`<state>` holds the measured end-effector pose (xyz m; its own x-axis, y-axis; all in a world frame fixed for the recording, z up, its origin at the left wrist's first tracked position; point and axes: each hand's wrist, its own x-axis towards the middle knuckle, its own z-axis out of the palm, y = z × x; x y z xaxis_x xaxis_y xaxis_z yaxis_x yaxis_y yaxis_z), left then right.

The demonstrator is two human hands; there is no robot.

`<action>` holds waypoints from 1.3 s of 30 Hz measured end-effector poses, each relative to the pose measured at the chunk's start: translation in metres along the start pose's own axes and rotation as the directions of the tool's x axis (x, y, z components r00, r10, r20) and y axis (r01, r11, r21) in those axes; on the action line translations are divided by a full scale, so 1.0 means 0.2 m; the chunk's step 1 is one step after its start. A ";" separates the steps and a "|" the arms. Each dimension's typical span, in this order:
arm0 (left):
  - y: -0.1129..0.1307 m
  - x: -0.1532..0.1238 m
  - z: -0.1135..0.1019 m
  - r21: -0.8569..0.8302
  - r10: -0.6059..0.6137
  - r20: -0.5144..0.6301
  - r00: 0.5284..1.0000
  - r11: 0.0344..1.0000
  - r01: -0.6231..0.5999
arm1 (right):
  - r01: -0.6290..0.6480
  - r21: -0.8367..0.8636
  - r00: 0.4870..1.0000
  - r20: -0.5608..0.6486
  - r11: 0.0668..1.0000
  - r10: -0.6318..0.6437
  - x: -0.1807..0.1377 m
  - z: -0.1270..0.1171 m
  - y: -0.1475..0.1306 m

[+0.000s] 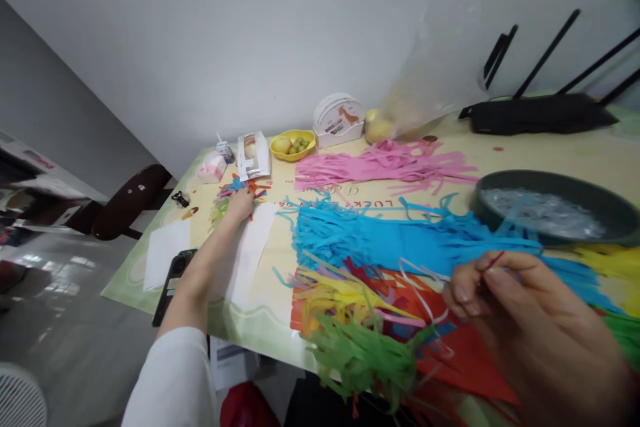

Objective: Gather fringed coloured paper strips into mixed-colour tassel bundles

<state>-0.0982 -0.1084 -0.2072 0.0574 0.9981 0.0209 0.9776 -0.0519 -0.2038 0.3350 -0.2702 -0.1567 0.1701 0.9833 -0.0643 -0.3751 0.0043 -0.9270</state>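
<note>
My left hand (242, 203) reaches to the far left of the table and touches a small pile of multicoloured paper strips (220, 211); its fingers are too small and hidden among them to make out a grip. Close to the camera, at the right, my right hand (530, 320) is closed in a pinch on a thin dark-red strip (494, 260). Beneath it lie fringed sheets of blue paper (400, 243) and red paper (475, 353). A mixed bunch of yellow strips (345, 297) and green strips (363, 353) hangs at the front edge, with a white string (423, 300) near my right fingers.
Pink fringed paper (345, 170) lies farther back. A dark round tray (550, 180) holds clear plastic pieces. Along the wall stand a black router (540, 113), a plastic bag (430, 73), a yellow fruit bowl (295, 155) and a tissue pack (211, 167). A phone (173, 283) lies by my left forearm.
</note>
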 end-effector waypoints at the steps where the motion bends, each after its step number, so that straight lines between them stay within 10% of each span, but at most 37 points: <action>1: 0.00 0.01 -0.01 0.000 0.013 -0.011 1.000 1.000 -0.013 | 0.003 -0.010 1.000 -0.001 1.000 -0.003 0.00 0.00 0.00; 8: -0.01 0.09 -0.03 -0.071 0.110 0.008 0.994 0.992 -0.109 | -0.031 -0.040 1.000 0.002 0.999 0.031 0.02 -0.01 0.01; 19: 0.05 0.10 -0.10 -0.457 -0.203 -0.092 0.975 0.878 0.140 | 0.035 -0.172 0.999 0.046 0.984 -0.028 0.01 -0.04 0.06; 26: 0.34 -0.22 -0.41 -0.805 -0.280 -0.184 0.942 0.593 0.019 | 0.200 -0.370 0.930 0.365 0.907 -0.056 0.01 -0.01 0.03; 32: 0.80 -0.64 -0.64 -0.997 -0.071 -0.054 0.996 -0.046 -0.058 | 0.327 -0.219 0.897 0.377 0.919 -0.229 0.00 0.21 -0.05; 39: 1.03 -0.79 -0.70 -0.994 0.036 -0.016 0.999 -0.112 -0.012 | 0.366 -0.182 0.827 0.513 0.913 -0.229 -0.04 0.26 -0.10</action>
<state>0.1228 -0.2814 -0.1153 0.0955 0.9950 0.0296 0.0910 -0.0383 0.9951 0.2939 -0.2679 -0.1193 -0.2409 0.9058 0.3485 -0.1139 0.3302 -0.9370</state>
